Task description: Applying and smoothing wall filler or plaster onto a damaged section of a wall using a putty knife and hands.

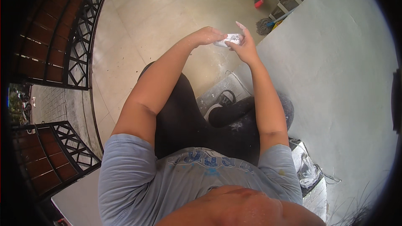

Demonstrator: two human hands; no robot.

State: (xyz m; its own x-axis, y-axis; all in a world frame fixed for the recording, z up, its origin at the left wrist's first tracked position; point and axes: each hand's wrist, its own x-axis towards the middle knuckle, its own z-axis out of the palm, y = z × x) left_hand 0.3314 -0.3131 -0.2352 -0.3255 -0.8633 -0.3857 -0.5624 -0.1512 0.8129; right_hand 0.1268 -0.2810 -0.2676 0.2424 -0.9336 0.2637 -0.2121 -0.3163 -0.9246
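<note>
Head view: both hands should probably keep a light, even pinch on the white, powdery-looking piece [234, 38], thumbs on top and pressure steady, since a dusty surface could slip. It is held up over the tiled floor [142, 21], toward the floor's right edge beside the pale grey surface [335, 58]. The left hand [208, 37] closes on its left end; the right hand [245, 48] pinches the other, one finger raised clear.

Extends left forearm [169, 75] toward 1 o'clock and right forearm [267, 96] toward 11:30. Angles left hand [209, 36] toward 3 o'clock in a closed grip. Grips with right hand [246, 48], directing thumb [233, 45] toward 9 o'clock and raising one finger [240, 26] toward 11 o'clock.
</note>
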